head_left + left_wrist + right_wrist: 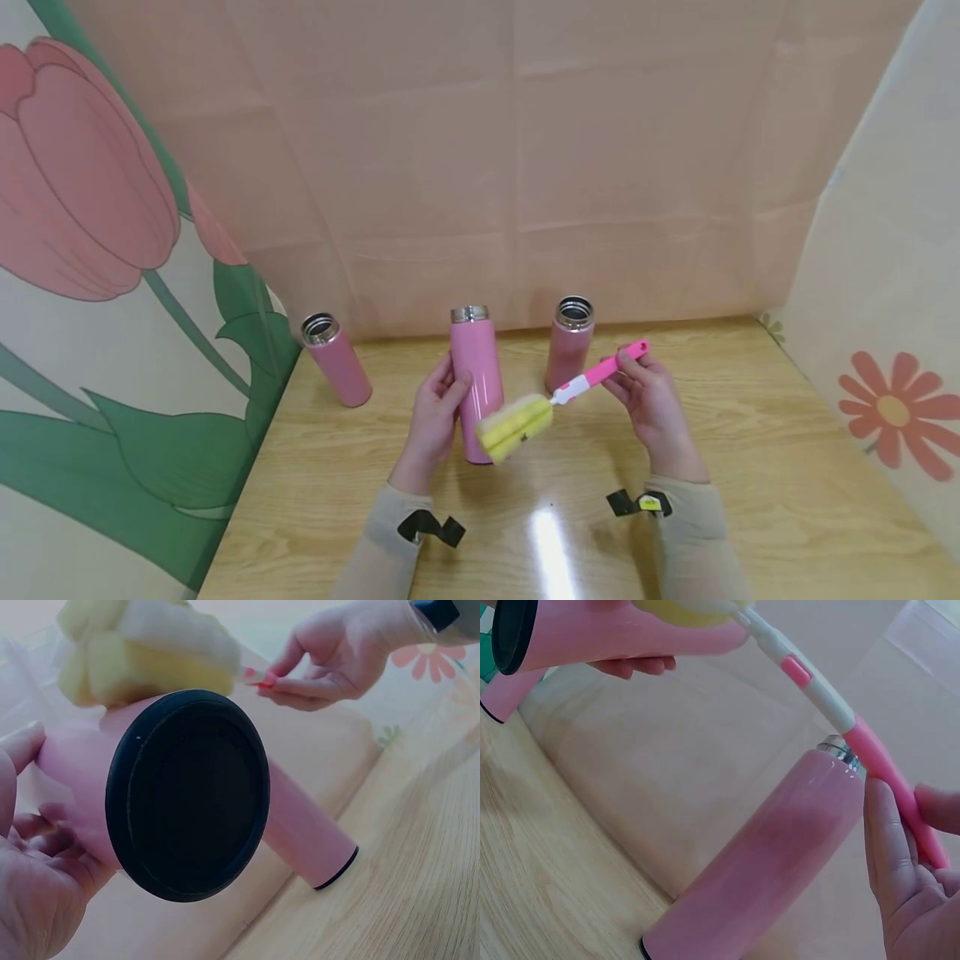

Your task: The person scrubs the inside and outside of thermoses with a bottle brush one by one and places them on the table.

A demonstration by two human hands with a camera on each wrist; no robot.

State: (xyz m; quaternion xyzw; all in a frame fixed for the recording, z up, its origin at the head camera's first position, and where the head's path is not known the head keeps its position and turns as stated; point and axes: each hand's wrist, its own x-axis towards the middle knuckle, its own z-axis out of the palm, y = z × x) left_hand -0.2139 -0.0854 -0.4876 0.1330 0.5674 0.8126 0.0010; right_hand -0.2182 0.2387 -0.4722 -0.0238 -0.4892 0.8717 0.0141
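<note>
My left hand grips a tall pink thermos bottle by its side, lifted off the table; its black base faces the left wrist camera. By the pink end of its handle, my right hand pinches a bottle brush. The brush's yellow and white sponge head lies in front of the bottle's lower side in the head view; whether they touch I cannot tell. A second pink bottle without a lid stands just beyond the right hand.
Another lidless pink bottle stands at the left on the wooden table. A pinkish cloth backdrop hangs behind the table's far edge. Walls with painted flowers flank both sides, a red flower at the right.
</note>
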